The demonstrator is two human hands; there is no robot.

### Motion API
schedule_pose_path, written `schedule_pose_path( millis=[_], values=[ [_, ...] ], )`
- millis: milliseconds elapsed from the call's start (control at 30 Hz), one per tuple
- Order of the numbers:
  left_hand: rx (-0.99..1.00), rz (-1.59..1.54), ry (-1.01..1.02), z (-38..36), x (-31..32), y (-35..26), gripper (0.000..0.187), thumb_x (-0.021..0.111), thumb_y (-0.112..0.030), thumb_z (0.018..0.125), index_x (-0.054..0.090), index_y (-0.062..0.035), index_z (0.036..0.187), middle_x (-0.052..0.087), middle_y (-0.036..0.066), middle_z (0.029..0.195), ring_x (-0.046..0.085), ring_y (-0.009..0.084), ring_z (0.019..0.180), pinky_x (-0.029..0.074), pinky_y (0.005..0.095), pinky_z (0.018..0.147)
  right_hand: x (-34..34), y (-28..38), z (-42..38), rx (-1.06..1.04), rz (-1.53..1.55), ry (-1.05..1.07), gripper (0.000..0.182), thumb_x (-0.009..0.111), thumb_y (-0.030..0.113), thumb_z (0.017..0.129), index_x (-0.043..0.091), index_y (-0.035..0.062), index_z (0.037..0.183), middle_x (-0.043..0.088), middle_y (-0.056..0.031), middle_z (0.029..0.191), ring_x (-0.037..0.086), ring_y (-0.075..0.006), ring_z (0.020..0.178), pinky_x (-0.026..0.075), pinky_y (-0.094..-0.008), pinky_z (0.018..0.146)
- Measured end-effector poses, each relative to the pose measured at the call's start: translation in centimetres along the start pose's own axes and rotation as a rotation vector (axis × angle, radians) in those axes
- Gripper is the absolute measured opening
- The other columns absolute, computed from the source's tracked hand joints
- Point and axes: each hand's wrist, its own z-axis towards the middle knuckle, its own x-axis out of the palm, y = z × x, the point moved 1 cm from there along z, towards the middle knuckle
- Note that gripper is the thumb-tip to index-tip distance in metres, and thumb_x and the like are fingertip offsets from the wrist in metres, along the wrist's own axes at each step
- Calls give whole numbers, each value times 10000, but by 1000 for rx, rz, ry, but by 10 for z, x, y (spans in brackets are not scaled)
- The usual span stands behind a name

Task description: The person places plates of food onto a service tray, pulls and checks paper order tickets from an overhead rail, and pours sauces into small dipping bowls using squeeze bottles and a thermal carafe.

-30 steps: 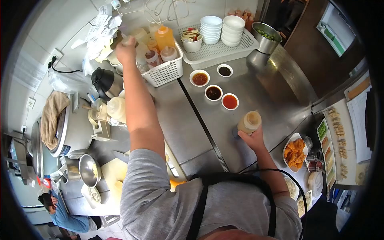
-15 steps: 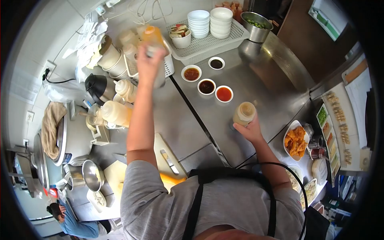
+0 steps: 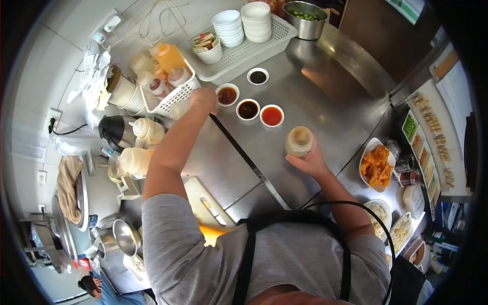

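My right hand is wrapped round a translucent plastic bottle; a round end with tan contents faces up. My left hand is closed beside the white basket, on what looks like a pale, blurred squeeze bottle; much of it is hidden. Just right of that hand stands a small bowl of brown sauce. Near it are a bowl of black sauce, a bowl of dark brown sauce and a bowl of red sauce.
Several squeeze bottles fill the white basket. Behind stands a perforated tray with stacked white bowls. A bowl of fried food is at right. Below my left arm lies a cutting board with a knife.
My left hand has come down from above the basket to its near right side, with the bottle lowered. My right hand still holds its bottle. The camera view has shifted slightly.
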Motion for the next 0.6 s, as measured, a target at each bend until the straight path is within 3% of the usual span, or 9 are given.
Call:
schedule_pose_path(
  millis=[133, 533, 600],
  values=[
    [-16, 36, 1, -7, -10, 0, 453, 728, -350, 548, 618, -110, 917, 612, 32, 921, 600, 181, 823, 490, 291, 650, 0, 8, 1, -3, -1, -7, 685, 664, 81, 607, 275, 4, 1166, 437, -81, 1056, 431, -149, 1000, 339, -296, 872],
    [-18, 20, -12, -12, -11, -1, 489, 721, -399, 554, 611, -105, 929, 601, 31, 951, 590, 183, 850, 484, 306, 683, 1, 11, 2, 16, 14, 0, 680, 656, 67, 606, 280, 6, 1169, 444, -77, 1049, 434, -146, 1000, 337, -291, 874],
    [-13, -34, -25, -14, -5, 0, 579, 712, -424, 553, 546, -78, 987, 589, 61, 966, 578, 203, 874, 473, 318, 710, 1, 9, 2, 14, 30, 8, 682, 656, 69, 608, 278, 10, 1172, 446, -76, 1045, 438, -145, 995, 340, -291, 871]
  ],
)
